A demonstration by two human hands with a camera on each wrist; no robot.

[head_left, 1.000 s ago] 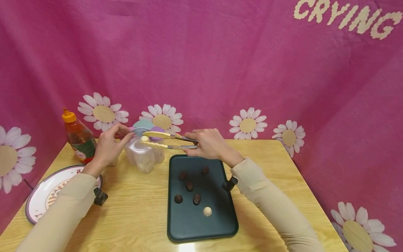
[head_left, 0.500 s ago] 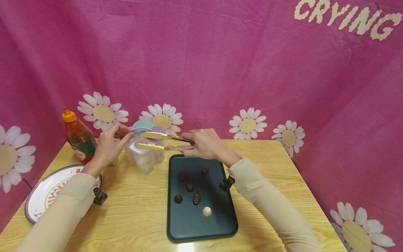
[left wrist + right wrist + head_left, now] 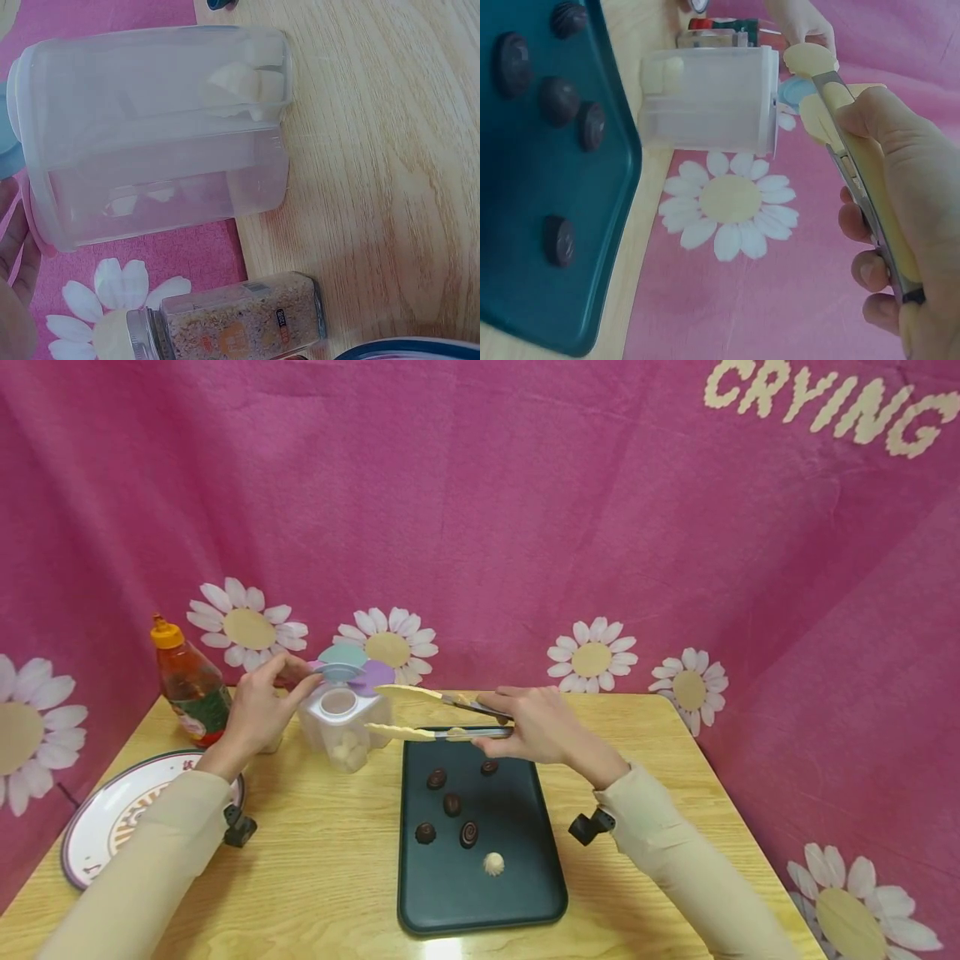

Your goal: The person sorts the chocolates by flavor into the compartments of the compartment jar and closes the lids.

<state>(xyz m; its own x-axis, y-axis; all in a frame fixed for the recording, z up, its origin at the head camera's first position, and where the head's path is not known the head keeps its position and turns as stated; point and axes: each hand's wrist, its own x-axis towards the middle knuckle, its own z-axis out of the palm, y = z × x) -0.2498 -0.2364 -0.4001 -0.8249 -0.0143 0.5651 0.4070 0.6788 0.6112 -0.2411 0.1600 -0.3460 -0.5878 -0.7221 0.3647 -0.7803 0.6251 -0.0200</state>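
A clear plastic container (image 3: 318, 739) with coloured flip lids stands at the back of the table. My left hand (image 3: 258, 706) pinches its raised blue lid (image 3: 339, 672), and a round opening shows below. Several white pieces (image 3: 244, 81) lie at the container's bottom. My right hand (image 3: 536, 725) grips yellow-tipped tongs (image 3: 405, 733); their arms stand apart with nothing between the tips, just right of the container. Beneath and in front of the tongs lies a dark tray (image 3: 517, 893) holding several brown chocolates (image 3: 468, 834) and one white, swirled piece (image 3: 493, 863).
A red sauce bottle (image 3: 193, 693) with a yellow cap stands at the back left. In front of it is a white plate (image 3: 82, 835), partly behind my left sleeve. A jar of grainy seasoning (image 3: 236, 322) is beside the container. Pink cloth (image 3: 480, 527) hangs behind the table.
The white piece between the tong tips has gone from them over the container's opening. The tongs and my right hand have moved right, away from the opening. My left hand stays put.
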